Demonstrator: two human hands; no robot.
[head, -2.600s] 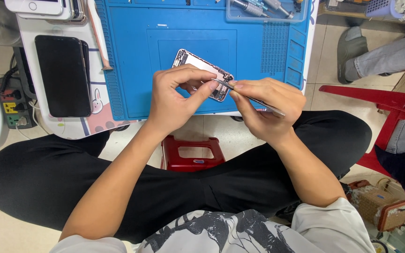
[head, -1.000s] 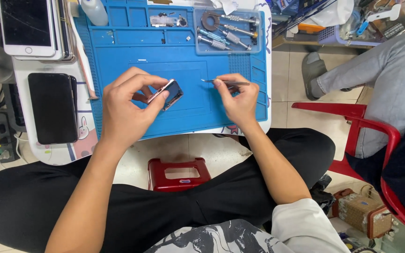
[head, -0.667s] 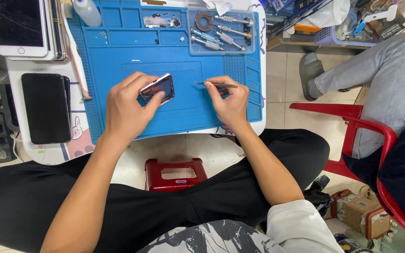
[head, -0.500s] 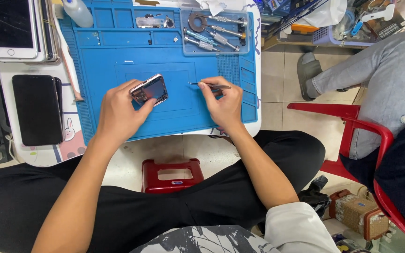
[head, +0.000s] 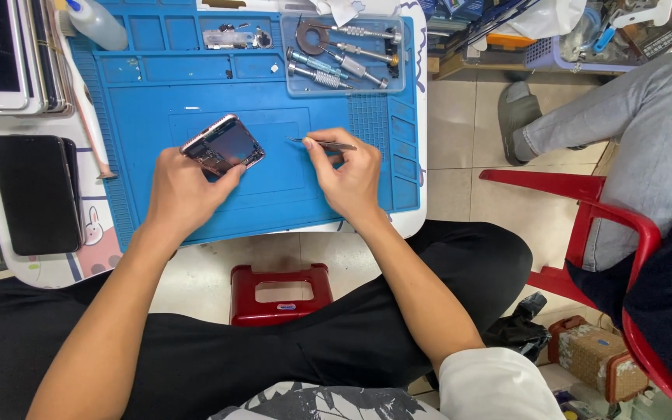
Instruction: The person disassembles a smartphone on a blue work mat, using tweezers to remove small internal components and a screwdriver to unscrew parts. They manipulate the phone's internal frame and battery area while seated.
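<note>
My left hand (head: 184, 190) holds an opened phone body (head: 223, 146) with a pinkish rim, tilted just above the blue work mat (head: 157, 93). My right hand (head: 345, 175) pinches a pair of thin metal tweezers (head: 323, 143), their tip pointing left over the mat, a short gap from the phone. Both hands rest near the mat's front half. I sit cross-legged in black trousers before the low white table (head: 56, 268).
A clear tray of screwdrivers (head: 344, 54) sits at the mat's far right. A black phone (head: 34, 194), a stack of phones (head: 5, 54) and a squeeze bottle (head: 96, 25) lie left. A red stool (head: 281, 293) stands between my legs. Another person's leg (head: 624, 117) and red chair (head: 585, 210) are on the right.
The phone body came down from in front of me to the mat. My hands drew apart, the tweezers leaving the phone. The view tilted toward the table.
</note>
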